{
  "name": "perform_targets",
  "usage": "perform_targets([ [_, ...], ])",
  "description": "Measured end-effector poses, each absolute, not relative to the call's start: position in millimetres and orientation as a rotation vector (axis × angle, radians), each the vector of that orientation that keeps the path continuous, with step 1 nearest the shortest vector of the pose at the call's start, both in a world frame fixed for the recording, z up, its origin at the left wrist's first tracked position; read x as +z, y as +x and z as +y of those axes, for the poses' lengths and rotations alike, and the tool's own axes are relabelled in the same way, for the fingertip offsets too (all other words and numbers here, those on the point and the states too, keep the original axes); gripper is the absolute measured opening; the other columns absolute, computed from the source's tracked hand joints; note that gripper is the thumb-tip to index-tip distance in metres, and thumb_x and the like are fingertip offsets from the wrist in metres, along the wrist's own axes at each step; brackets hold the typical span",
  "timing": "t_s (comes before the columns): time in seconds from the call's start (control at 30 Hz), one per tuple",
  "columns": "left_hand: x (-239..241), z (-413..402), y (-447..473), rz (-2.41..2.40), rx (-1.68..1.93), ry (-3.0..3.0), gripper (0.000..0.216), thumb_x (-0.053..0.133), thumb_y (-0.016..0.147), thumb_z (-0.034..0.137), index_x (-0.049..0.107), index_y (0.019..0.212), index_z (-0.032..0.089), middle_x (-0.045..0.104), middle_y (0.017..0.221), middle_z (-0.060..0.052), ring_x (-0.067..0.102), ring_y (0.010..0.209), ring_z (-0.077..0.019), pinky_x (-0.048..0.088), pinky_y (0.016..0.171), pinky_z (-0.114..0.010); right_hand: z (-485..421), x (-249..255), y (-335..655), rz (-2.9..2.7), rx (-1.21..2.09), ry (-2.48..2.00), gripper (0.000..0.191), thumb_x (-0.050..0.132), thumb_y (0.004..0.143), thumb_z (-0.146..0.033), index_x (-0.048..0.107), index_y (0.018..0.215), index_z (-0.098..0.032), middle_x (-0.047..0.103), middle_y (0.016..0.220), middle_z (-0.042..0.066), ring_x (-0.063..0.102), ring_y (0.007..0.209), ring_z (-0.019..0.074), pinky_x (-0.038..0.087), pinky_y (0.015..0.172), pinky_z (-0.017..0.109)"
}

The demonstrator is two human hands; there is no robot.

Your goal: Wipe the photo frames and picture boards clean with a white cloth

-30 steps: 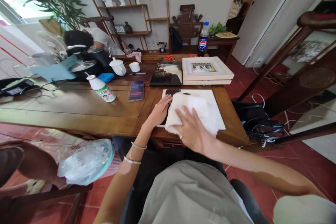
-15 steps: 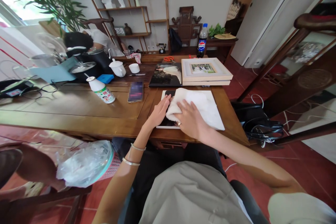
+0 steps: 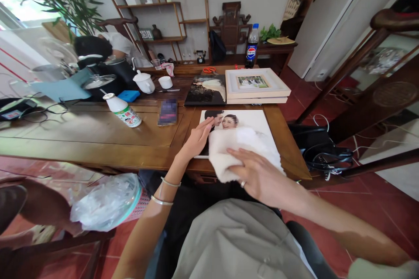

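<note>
A photo panel (image 3: 262,117) with a white background and a printed couple lies flat near the table's front edge. My left hand (image 3: 198,137) rests on its left side, fingers stretched out and lying on the picture. Over its lower part is a white fluffy cloth (image 3: 242,139), which hides much of the print and hangs past the panel's front edge. My right hand (image 3: 258,174) grips this cloth from the near right side, a ring on one finger. Part of the cloth lies under the fingers, so their tips show only partly.
Behind the panel lie a dark photo panel (image 3: 204,90) and stacked frames (image 3: 275,91). A phone (image 3: 167,112), a white drink bottle (image 3: 122,111), a teapot (image 3: 144,82) and a cup (image 3: 165,82) stand to the left. Farther back are a cola bottle (image 3: 251,48) and orange-handled scissors (image 3: 209,69).
My right hand has pulled the white cloth toward me and slightly right, uncovering the couple's heads in the print. My left hand has stayed in nearly the same place on the panel.
</note>
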State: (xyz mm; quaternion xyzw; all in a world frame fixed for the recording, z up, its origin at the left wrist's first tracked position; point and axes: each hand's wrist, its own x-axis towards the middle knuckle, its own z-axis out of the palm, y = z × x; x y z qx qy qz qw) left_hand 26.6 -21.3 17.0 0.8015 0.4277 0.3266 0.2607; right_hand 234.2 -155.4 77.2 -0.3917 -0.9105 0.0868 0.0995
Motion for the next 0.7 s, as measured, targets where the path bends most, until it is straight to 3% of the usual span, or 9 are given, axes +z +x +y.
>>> perform_targets([
  [0.13,16.4,-20.1,26.1,1.156,0.824,2.261,0.043,0.038,0.097,0.034,0.053,0.135,0.022,0.045,0.148,-0.007,0.034,0.141,-0.0237,0.025,0.117,-0.046,-120.5,75.0,265.9,-2.544,0.266,-1.298,0.043,0.049,0.072,-0.006,0.066,0.111,-0.018,0.055,0.136,0.013,0.045,0.130,0.0301,0.042,0.101,0.044],
  [0.27,15.9,-19.4,25.8,1.137,0.821,2.292,0.043,0.039,0.096,0.029,0.052,0.137,0.022,0.045,0.148,-0.008,0.034,0.142,-0.0235,0.026,0.116,-0.047,-67.1,72.9,275.0,-2.472,0.372,-1.290,0.036,0.052,0.075,-0.013,0.063,0.109,-0.015,0.066,0.115,0.014,0.058,0.110,0.0311,0.047,0.088,0.040],
  [0.5,12.4,-17.5,25.5,1.133,0.868,2.307,0.041,0.041,0.095,0.028,0.055,0.133,0.018,0.048,0.145,-0.010,0.038,0.139,-0.0229,0.030,0.115,-0.043,12.1,90.9,222.6,-2.366,0.542,-1.266,0.044,0.047,0.077,-0.013,0.055,0.120,-0.016,0.069,0.113,0.009,0.064,0.098,0.0275,0.048,0.082,0.034],
  [0.7,14.0,-18.0,24.4,1.135,0.879,2.323,0.040,0.043,0.094,0.027,0.058,0.130,0.017,0.053,0.141,-0.011,0.045,0.134,-0.0227,0.032,0.115,-0.042,35.4,96.7,189.9,-2.531,0.412,-1.258,0.044,0.046,0.077,-0.010,0.057,0.120,-0.014,0.068,0.116,0.012,0.063,0.101,0.0294,0.046,0.085,0.036],
])
